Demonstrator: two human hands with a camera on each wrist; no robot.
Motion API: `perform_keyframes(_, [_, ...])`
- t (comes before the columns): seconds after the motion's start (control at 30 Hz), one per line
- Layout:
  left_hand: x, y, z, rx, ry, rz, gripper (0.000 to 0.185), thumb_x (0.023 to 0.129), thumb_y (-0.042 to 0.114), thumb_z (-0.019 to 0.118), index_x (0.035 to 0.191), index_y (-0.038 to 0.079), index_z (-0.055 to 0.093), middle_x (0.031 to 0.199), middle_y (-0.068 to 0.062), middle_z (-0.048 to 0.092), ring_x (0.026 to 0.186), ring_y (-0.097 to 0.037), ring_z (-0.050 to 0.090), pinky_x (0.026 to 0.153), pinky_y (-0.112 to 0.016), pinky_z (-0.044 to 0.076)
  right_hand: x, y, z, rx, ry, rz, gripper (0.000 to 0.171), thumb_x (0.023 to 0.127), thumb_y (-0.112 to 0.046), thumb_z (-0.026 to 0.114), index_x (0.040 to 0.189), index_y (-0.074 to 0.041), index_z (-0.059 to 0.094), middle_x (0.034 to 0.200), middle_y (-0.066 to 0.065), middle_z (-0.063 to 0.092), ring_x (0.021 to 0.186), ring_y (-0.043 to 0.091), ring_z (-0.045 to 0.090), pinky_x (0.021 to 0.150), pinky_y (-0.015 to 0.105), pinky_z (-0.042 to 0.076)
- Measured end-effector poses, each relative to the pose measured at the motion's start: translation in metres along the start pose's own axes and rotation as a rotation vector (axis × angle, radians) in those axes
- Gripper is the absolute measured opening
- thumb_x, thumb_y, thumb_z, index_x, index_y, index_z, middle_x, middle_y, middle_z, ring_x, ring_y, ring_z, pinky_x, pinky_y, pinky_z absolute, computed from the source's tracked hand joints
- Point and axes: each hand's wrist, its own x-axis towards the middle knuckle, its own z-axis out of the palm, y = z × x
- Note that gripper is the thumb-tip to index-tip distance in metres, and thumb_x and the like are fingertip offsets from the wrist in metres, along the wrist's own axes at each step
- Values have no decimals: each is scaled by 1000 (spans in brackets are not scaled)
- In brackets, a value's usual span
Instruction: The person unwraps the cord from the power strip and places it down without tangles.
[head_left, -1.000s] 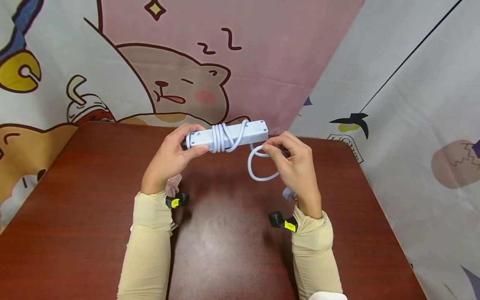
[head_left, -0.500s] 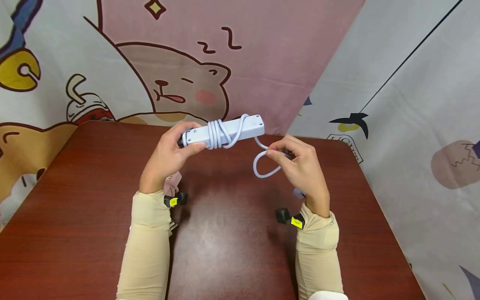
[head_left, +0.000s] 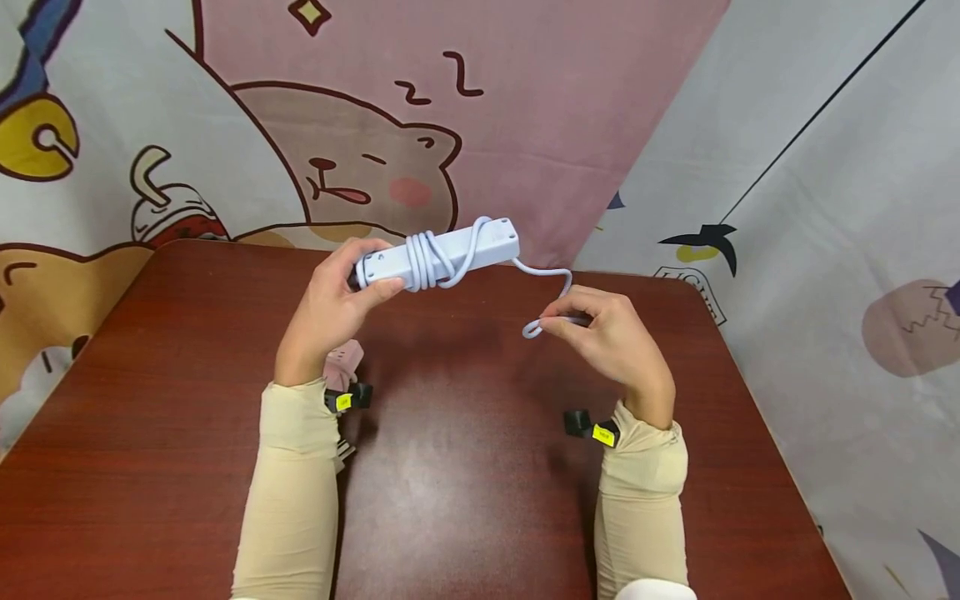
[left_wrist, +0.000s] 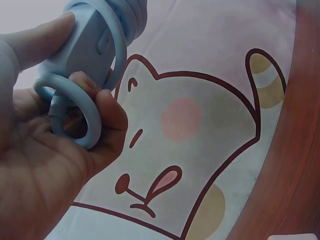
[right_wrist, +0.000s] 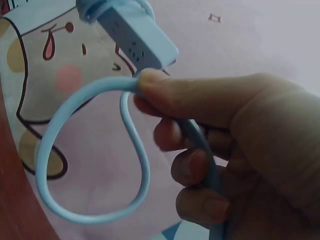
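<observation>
A pale blue-white power strip [head_left: 491, 242] is held up above the table in the head view, with several turns of its own cord [head_left: 422, 263] wound round its body. My left hand [head_left: 322, 308] grips its left end, thumb on the near side. In the left wrist view, a small cord loop [left_wrist: 91, 122] hangs by the fingers beneath the strip [left_wrist: 82, 42]. To the right, my right hand [head_left: 615, 340] pinches the free cord between thumb and forefinger. The right wrist view shows a wide cord loop [right_wrist: 44, 155] hanging from that pinch; the cord's end is out of sight.
A pink object [head_left: 345, 360] with small holes lies on the brown wooden table [head_left: 450, 467], partly hidden behind the left wrist. A cloth printed with cartoon animals [head_left: 540, 125] hangs behind the table's far edge.
My right hand has moved right and slightly down with the cord, which now stretches farther from the strip. The left hand and strip have shifted slightly left, the strip's right end rising.
</observation>
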Motion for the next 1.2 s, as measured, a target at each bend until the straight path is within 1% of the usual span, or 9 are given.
perform_keyframes(0.07, [0, 0, 0, 3, 0, -4, 41, 92, 18, 76, 129, 8, 62, 113, -12, 62, 96, -17, 51, 82, -24, 41, 0, 5, -1, -17, -14, 10, 5, 88, -17, 81, 88, -13, 78, 84, -6, 69, 73, 4, 57, 67, 14, 45])
perform_keyframes(0.2, [1, 0, 0, 13, -4, -4, 41, 92, 18, 76, 129, 7, 62, 113, -12, 62, 96, -18, 51, 82, -24, 41, 0, 16, -3, -54, -42, 38, 5, 89, -17, 80, 89, -12, 79, 83, -5, 71, 73, 5, 59, 67, 15, 46])
perform_keyframes(0.33, [0, 0, 0, 13, -15, -11, 40, 93, 18, 76, 129, 8, 62, 114, -12, 62, 97, -18, 51, 82, -25, 41, 0, 26, -2, -82, -76, 107, 7, 90, -19, 79, 91, -13, 79, 85, -5, 72, 74, 7, 60, 68, 16, 47])
perform_keyframes(0.5, [-1, 1, 1, -3, -47, -31, 40, 93, 19, 75, 130, 11, 61, 118, -10, 61, 99, -18, 52, 84, -26, 43, 1, 40, 3, -88, -110, 187, 5, 91, -20, 78, 93, -15, 80, 88, -1, 74, 76, 9, 60, 68, 19, 47])
perform_keyframes(0.67, [-1, 2, 1, -11, -88, -50, 40, 94, 21, 74, 131, 12, 60, 118, -9, 60, 101, -19, 53, 85, -27, 44, 2, 50, 7, -93, -153, 249, 4, 91, -19, 77, 93, -18, 79, 89, 0, 75, 78, 12, 60, 70, 22, 48])
perform_keyframes(0.87, [-1, 0, 3, 0, -116, -72, 41, 94, 22, 74, 132, 12, 60, 116, -9, 60, 101, -20, 53, 86, -28, 45, 4, 58, 13, -106, -193, 261, 7, 91, -20, 77, 91, -14, 78, 87, 0, 74, 83, 15, 61, 74, 25, 49])
perform_keyframes(1.07, [-1, -2, 3, 29, -130, -78, 40, 95, 22, 73, 131, 12, 60, 116, -9, 61, 101, -20, 53, 86, -29, 45, 5, 64, 20, -112, -239, 269, 9, 90, -23, 77, 90, -14, 77, 85, 0, 73, 82, 14, 61, 74, 28, 49])
perform_keyframes(1.2, [0, -2, 4, 40, -145, -76, 40, 95, 23, 73, 131, 11, 60, 116, -10, 61, 101, -20, 53, 87, -32, 45, 7, 66, 25, -116, -265, 291, 9, 90, -24, 78, 90, -15, 77, 84, -1, 73, 80, 14, 61, 74, 30, 49])
